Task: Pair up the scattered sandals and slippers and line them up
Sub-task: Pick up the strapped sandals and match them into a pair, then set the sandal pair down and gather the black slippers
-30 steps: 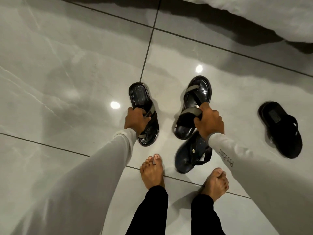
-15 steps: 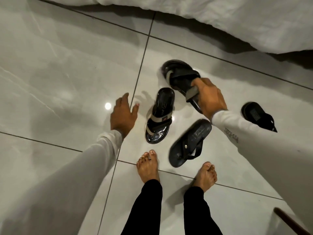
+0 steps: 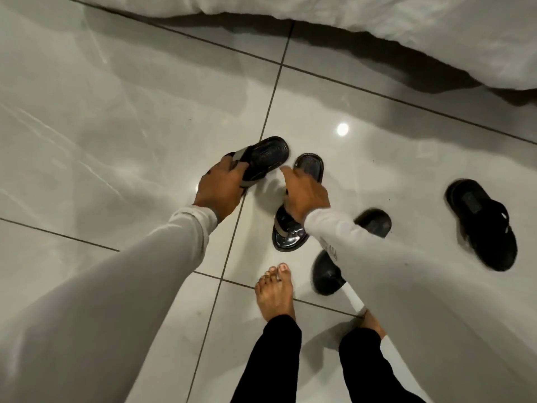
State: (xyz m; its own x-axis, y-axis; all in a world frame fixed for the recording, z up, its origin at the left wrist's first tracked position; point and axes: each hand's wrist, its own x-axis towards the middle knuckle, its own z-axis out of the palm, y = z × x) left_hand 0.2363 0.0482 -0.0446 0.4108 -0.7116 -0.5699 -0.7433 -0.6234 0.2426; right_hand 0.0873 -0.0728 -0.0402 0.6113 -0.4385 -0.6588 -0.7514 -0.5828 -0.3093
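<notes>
My left hand (image 3: 219, 189) is shut on a glossy black sandal with grey straps (image 3: 266, 158) and holds it tilted just above the floor. Its twin sandal (image 3: 290, 235) lies flat on the tile right beside it. My right hand (image 3: 305, 194) hovers over the middle of that twin with the thumb spread, hiding its straps. A dark flip-flop (image 3: 373, 223) lies under my right sleeve, only its two ends showing. Farther right a black slide slipper (image 3: 482, 228) lies alone.
A white bed sheet (image 3: 406, 33) hangs over the floor along the top, with dark shadow beneath it. My bare feet (image 3: 276, 292) stand on the glossy grey tiles (image 3: 101, 126) just behind the sandals.
The grey-strap sandal has gone from my right hand to my left hand, which was open before. My right hand has dropped over the sandal on the floor. The view has shifted left.
</notes>
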